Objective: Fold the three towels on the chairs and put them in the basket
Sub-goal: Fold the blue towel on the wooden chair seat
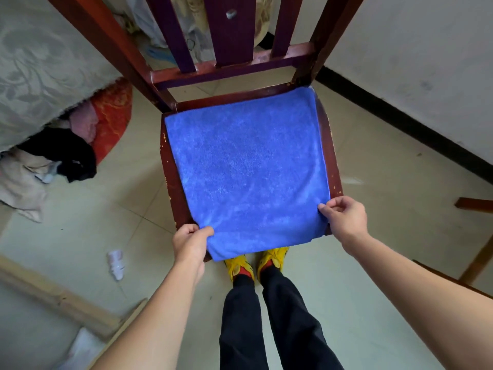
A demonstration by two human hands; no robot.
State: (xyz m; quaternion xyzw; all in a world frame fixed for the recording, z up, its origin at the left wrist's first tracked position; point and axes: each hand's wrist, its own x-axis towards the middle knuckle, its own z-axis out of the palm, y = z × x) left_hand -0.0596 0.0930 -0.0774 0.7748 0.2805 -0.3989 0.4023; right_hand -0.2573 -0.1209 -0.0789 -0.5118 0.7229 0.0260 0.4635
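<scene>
— Two hands, one towel. How is it held?

— The left hand [190,240] is closed in a pinch on the near left corner of the blue towel [246,166], thumb on top. The right hand [344,213] is closed the same way on the near right corner. The towel lies spread flat on the seat of the wooden chair [326,145], its near edge hanging off the front just below both hands.

— What could go wrong, starting from the left?

— Beyond the left hand the cloth runs close to the seat's side rail. If that corner is carried forward crooked, I judge the fold lands skewed and one side slides off the seat. The pile is soft and likely slippery; a light pinch could lose a corner mid-lift.

— And at the centre?

— Past both hands, the chair's back slats [226,36] rise at the far edge. If the near edge is carried over to the far one, knuckles could meet the lower rail.

— To the right?

— The right hand sits level with the seat's front right corner, and a strip of bare wood shows beyond it. Further right, part of another chair [474,204] juts in, well apart from the hand.

— Room to move?

— Open floor on both sides. Clothes [57,153] lie far left of the left hand. No basket is in sight, so where to carry the towel I cannot say.
</scene>
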